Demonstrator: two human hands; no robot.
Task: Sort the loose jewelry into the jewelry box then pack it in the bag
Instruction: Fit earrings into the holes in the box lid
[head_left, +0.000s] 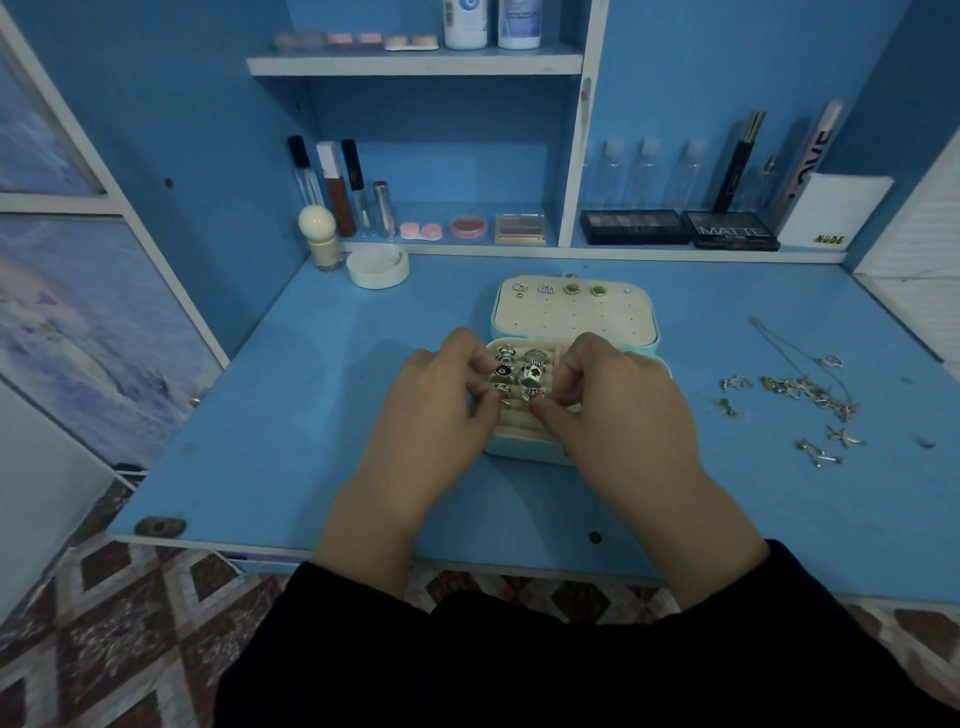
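i see the jewelry box (519, 450) lying open in the middle of the blue desk (311, 415), and both hands are curled over its front half. the left hand (441, 400) has thumb and forefinger closed on a small ring (502, 391) at the near end of the left column, so that ring sits right at its fingertips. the right hand (613, 400) has thumb and forefinger drawn together just in front of the right column, touching the cream padding; i cannot tell whether anything is held between them. the front half holds six rings (532, 373) that i can count, pushed into padded rolls in two columns of three. the lid (571, 322) is folded back flat behind and is dotted with small holes; along its far edge sit two striped silver earrings (521, 286), two round green earrings (571, 288), one tiny gold stud (518, 296) at the left and one pale stud (627, 291) at the right. the loose jewelry (800, 389) lies well apart on the desk to the right of the box, a tangled heap i cannot count, with a thin chain (784, 340) running back from it and a few separate small pieces around it. on the shelf (519, 250) behind stand makeup tubes and two dark palettes (634, 227).
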